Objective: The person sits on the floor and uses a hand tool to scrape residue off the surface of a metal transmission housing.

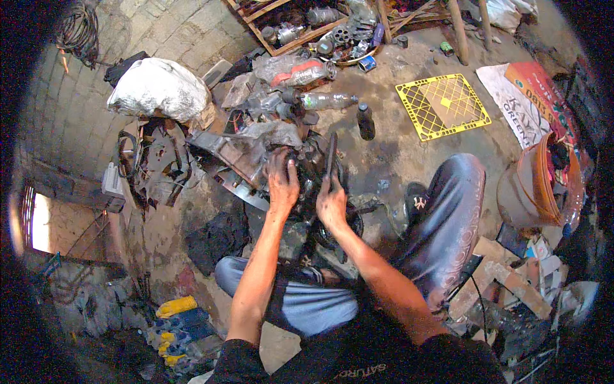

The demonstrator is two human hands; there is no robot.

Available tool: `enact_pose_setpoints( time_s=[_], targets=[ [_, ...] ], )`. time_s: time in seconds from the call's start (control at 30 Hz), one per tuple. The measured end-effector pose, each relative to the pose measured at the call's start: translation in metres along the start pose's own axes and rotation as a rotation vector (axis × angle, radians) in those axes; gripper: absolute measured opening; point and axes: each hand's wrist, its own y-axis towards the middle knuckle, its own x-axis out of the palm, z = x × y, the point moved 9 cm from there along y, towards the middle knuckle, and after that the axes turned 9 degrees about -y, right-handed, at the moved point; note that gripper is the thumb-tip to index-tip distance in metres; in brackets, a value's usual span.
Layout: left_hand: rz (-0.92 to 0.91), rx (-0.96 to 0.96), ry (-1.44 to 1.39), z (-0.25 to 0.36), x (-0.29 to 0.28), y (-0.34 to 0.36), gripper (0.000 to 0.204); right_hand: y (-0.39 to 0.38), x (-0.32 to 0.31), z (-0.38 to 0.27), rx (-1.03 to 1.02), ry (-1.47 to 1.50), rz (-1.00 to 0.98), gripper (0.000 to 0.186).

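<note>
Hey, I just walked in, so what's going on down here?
A seated person is handling a grimy metal casing. The left hand is at its right end, though what those fingertips grip is unclear. The right hand holds a long dark bar pointing away from the body. A dark bottle is beyond it.

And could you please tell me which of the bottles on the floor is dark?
It is the small dark bottle between the clear bottle and the yellow plastic grid; its body looks nearly black, while the others nearby are see-through.

Yellow lattice panel [446, 102], bulging white sack [158, 89], coiled cable [78, 31]
</note>
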Motion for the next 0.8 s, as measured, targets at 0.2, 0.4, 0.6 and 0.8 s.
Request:
enact_pose_setpoints(
  time_s=[0.2,0.4,0.6,0.8],
  targets=[
    [-0.016,0.126,0.198,0.012,0.005,0.005,0.028,-0.05,-0.015,0.002,-0.157,-0.048,0.061,0.047],
    [0.059,0.045,0.118,-0.003,-0.002,-0.008,0.028,-0.042,0.0,-0.005,-0.055,-0.089,-0.051,0.053],
    [0.091,0.037,0.044,0.004,0.0,-0.004,0.028,0.0,0.013,0.03,0.092,-0.052,-0.365,0.046],
    [0.094,0.073,0.089,-0.002,-0.002,-0.007,0.028,-0.054,-0.003,-0.006,-0.296,-0.157,-0.211,0.054]
  ],
)
